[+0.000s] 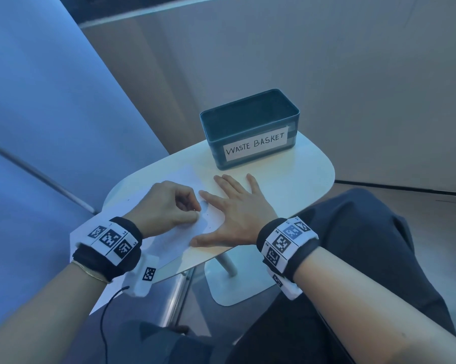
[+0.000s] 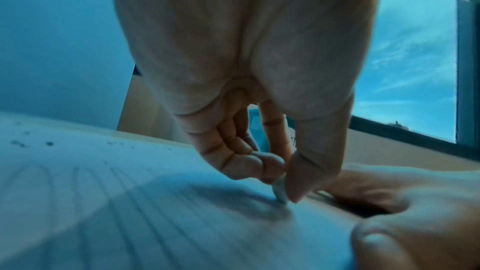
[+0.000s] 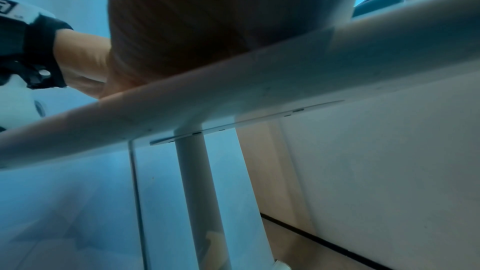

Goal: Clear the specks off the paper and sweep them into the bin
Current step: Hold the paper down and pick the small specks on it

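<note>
Pinching a small pale eraser-like piece (image 2: 281,192), left hand (image 1: 166,206) presses its tip onto the white paper sheet (image 1: 174,240) at frame centre. Right hand (image 1: 237,211) lies flat, fingers spread, pinning the sheet on the white oval worktop (image 1: 308,177). Dark specks (image 2: 31,143) dot the paper's upper left; the teal metal bin labelled "WASTE BASKET" (image 1: 250,127) sits above both hands.

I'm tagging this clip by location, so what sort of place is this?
Probably an office or lounge corner, not a workshop: a small white pedestal side table, a padded seat beside it, and a window showing sky.
</note>
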